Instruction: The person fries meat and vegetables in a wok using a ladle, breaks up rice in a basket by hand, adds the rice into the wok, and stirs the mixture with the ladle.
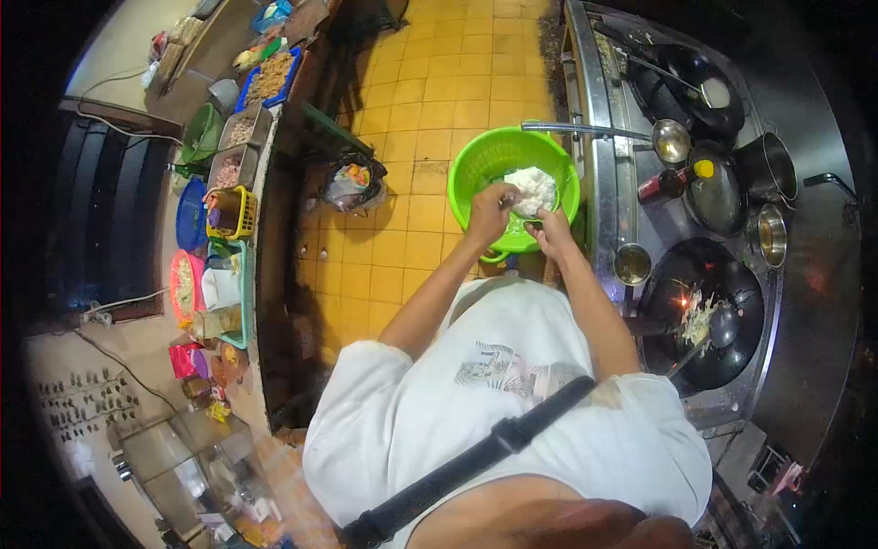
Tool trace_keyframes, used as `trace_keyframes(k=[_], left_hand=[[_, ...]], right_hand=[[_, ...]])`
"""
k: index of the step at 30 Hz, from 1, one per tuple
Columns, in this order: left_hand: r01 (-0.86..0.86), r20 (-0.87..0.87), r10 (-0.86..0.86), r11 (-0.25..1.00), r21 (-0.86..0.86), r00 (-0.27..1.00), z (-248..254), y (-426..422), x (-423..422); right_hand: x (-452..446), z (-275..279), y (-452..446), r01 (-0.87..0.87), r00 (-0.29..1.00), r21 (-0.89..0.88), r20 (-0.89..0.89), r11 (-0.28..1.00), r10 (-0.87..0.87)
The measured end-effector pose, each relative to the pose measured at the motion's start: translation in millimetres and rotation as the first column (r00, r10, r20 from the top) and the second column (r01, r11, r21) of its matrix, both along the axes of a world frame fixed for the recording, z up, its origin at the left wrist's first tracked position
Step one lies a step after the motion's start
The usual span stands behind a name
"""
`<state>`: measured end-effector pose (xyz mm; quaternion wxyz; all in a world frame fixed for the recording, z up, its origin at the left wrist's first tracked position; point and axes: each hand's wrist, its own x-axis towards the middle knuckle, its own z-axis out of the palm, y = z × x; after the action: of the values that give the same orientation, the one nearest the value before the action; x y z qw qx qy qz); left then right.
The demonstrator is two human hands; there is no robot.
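Note:
A mound of white, crumbly food that looks like cooked rice is over the bright green plastic basket. My left hand is closed at the mound's near left side, its fingertips pinched against it. At the near right edge, my right hand has its thumb and fingers curled around the underside. Whether a bag or bowl lies under the white food is hard to make out. Pale green bits show inside the basket below my hands.
At right, a metal stove holds a wok with shredded food and a ladle, a sauce bottle and a metal pot. A long-handled ladle reaches over the basket's rim. Left, a counter carries a blue tray and several containers. A filled bag stands on yellow tiles.

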<state>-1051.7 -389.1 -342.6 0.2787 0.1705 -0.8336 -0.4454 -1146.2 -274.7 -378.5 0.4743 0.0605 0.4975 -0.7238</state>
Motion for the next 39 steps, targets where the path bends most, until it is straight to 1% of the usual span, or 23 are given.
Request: trace_keyframes(k=[1, 3, 4, 5, 8, 9, 11, 13, 16, 17, 20, 21, 23, 25, 27, 28, 31, 32, 33, 35, 37, 38, 39], left_hand=[[-0.002, 0.001, 0.002, 1.000, 0.001, 1.000, 6.3, -0.4, 0.2], [-0.130, 0.088, 0.106, 0.936, 0.327, 0.990, 21.1, -1.9, 0.3], [-0.113, 0.036, 0.109, 0.877, 0.467, 0.993, 30.5, -3.7, 1.5], [-0.119, 0.034, 0.117, 0.875, 0.468, 0.993, 31.1, -8.4, 4.2], [-0.061, -0.022, 0.119, 0.650, 0.758, 0.993, 11.6, -30.1, 10.7], [-0.075, -0.025, 0.144, 0.650, 0.756, 0.989, 14.5, -32.5, 13.9], [-0.024, -0.070, 0.165, 0.508, 0.861, 0.984, 19.6, -35.7, 17.7], [-0.009, -0.087, 0.179, 0.476, 0.880, 0.980, 14.1, -43.2, 17.9], [0.090, -0.151, 0.146, 0.358, 0.929, 0.978, 9.2, -47.1, 17.9], [0.081, -0.151, 0.171, 0.359, 0.930, 0.974, 8.3, -47.9, 17.2], [0.186, -0.223, 0.208, 0.182, 0.965, 0.952, 0.1, -52.2, 20.0], [0.176, -0.223, 0.255, 0.195, 0.965, 0.941, -6.0, -53.9, 22.9], [0.233, -0.232, 0.291, 0.029, 0.972, 0.928, -17.6, -60.7, 27.2], [0.259, -0.251, 0.330, 0.020, 0.966, 0.910, -21.2, -66.1, 36.0], [0.325, -0.291, 0.384, -0.026, 0.945, 0.876, -24.8, -78.4, 38.0], [0.352, -0.286, 0.415, -0.089, 0.932, 0.864, -26.9, -89.1, 40.7], [0.446, -0.340, 0.463, -0.139, 0.884, 0.818, -35.8, -148.1, 56.4], [0.460, -0.369, 0.477, -0.087, 0.883, 0.798, -40.6, -172.7, 66.3], [0.461, -0.367, 0.476, -0.095, 0.882, 0.799, -47.7, -202.5, 78.5], [0.449, -0.337, 0.577, -0.059, 0.892, 0.744, -64.0, -264.1, 106.8], [0.341, -0.313, 0.612, 0.076, 0.937, 0.726, -70.5, -326.9, 137.8], [0.360, -0.319, 0.639, 0.070, 0.930, 0.700, -90.2, -371.3, 153.6], [0.370, -0.295, 0.681, 0.038, 0.928, 0.670, -118.8, -395.8, 176.6]], right_hand=[[0.3, 0.0, 1.3, -0.002, 1.000, 0.001, 0.001, 1.000, 0.002], [-1.8, -0.9, 5.1, -0.008, 0.999, -0.065, 0.036, 0.998, 0.011], [-1.8, -3.4, 6.4, -0.014, 0.999, -0.063, 0.036, 0.998, 0.016], [-1.6, -5.6, 6.2, 0.034, 0.998, -0.069, 0.049, 0.997, -0.030], [-1.0, 3.2, 6.7, 0.076, 0.995, -0.071, 0.062, 0.995, -0.072], [-0.7, 5.6, 6.3, 0.090, 0.994, -0.067, 0.067, 0.994, -0.086], [-4.1, -3.8, 4.4, 0.083, 0.995, -0.039, 0.065, 0.996, -0.080], [-4.6, -2.1, 5.2, 0.069, 0.993, -0.016, 0.095, 0.998, -0.067], [-1.2, -4.3, 5.6, 0.120, 0.990, -0.016, 0.071, 0.993, -0.119], [-1.2, -3.2, 5.5, 0.132, 0.990, -0.019, 0.052, 0.991, -0.131], [-8.3, -33.2, 11.0, 0.125, 0.989, -0.055, 0.087, 0.991, -0.120], [-11.7, -36.8, 10.5, 0.151, 0.983, -0.059, 0.114, 0.987, -0.143], [-18.8, -36.5, 10.5, 0.070, 0.992, -0.087, 0.112, 0.994, -0.060], [-6.4, -27.2, 11.1, 0.039, 0.993, -0.101, 0.118, 0.994, -0.027], [-3.7, -17.7, 7.9, 0.157, 0.986, -0.041, 0.071, 0.987, -0.154], [-2.0, -19.5, 4.4, 0.198, 0.976, 0.004, 0.089, 0.980, -0.198], [7.8, -9.6, 0.8, 0.209, 0.976, 0.026, 0.064, 0.978, -0.210], [8.4, -22.2, 1.2, 0.232, 0.970, 0.037, 0.073, 0.972, -0.234], [10.5, -26.0, -1.8, 0.236, 0.969, 0.042, 0.071, 0.971, -0.238], [22.8, -21.7, -15.8, 0.278, 0.956, 0.054, 0.079, 0.959, -0.282], [37.5, -21.7, -37.5, 0.342, 0.939, 0.049, 0.030, 0.938, -0.344], [45.9, -11.8, -51.0, 0.417, 0.885, 0.082, 0.188, 0.905, -0.425], [60.0, -11.6, -48.3, 0.421, 0.879, 0.130, 0.186, 0.897, -0.440]])
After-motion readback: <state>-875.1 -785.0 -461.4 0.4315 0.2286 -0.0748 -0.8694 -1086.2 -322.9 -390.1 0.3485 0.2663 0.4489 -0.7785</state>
